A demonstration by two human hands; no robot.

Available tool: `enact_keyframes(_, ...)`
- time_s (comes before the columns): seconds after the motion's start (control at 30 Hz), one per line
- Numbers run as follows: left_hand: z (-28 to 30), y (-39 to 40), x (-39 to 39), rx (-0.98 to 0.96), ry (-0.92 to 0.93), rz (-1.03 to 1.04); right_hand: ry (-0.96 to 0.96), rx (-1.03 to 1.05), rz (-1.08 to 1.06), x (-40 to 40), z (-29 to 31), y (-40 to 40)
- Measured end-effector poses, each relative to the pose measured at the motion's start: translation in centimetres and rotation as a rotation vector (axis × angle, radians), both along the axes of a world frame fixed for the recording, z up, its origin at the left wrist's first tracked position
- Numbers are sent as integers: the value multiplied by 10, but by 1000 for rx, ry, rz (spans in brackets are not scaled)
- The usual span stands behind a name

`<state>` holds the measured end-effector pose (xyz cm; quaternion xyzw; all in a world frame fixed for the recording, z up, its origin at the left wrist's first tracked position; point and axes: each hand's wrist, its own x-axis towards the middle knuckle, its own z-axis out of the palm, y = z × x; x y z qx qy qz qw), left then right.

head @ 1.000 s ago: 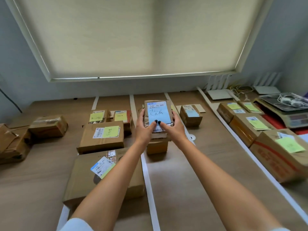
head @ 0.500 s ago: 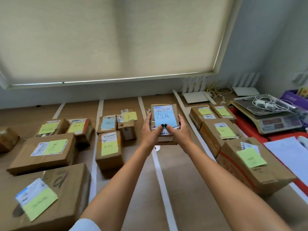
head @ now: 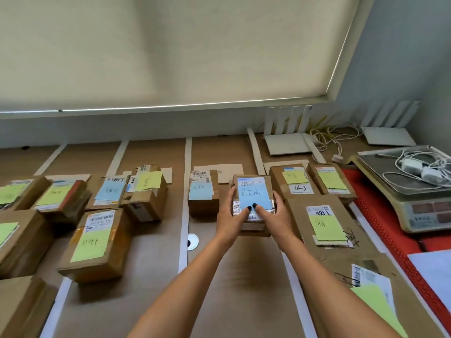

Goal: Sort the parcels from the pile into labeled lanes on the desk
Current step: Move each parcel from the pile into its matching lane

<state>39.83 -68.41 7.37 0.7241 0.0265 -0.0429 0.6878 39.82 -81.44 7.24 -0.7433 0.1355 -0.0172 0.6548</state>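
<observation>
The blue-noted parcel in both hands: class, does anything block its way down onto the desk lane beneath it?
Nothing visible does. The blue-noted parcel is held by the left hand and right hand; another small parcel sits beyond to the left, and the lane nearer the person looks bare.

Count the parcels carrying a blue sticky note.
3. The parcel held in both hands; a small one standing just left of it in the same lane; one in the next lane to the left. Others may be out of view.

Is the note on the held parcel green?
No, the parcel gripped by the left hand and right hand carries a blue note.
</observation>
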Motion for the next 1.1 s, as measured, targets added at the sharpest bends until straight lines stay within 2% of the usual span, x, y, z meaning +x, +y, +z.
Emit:
enact_keyframes(0.3,-59,-16,84,125,35,61,36,-42,-4,89,-62,-6)
enact_keyframes(0.47,-94,-18,109,222,66,83,47,-45,-18,113,-98,-6)
enact_keyframes(0.6,-100,-20,118,237,55,118,35,-52,-38,122,-107,-3)
enact_keyframes(0.77,-82,-27,119,332,96,146,23,-249,-71,121,-91,0)
enact_keyframes(0.9,-52,-23,100,338,116,165,-20,-310,-56,105,-61,0)
enact_keyframes(1.1,10,6,45,285,80,211,-18,-200,61,55,-6,11)
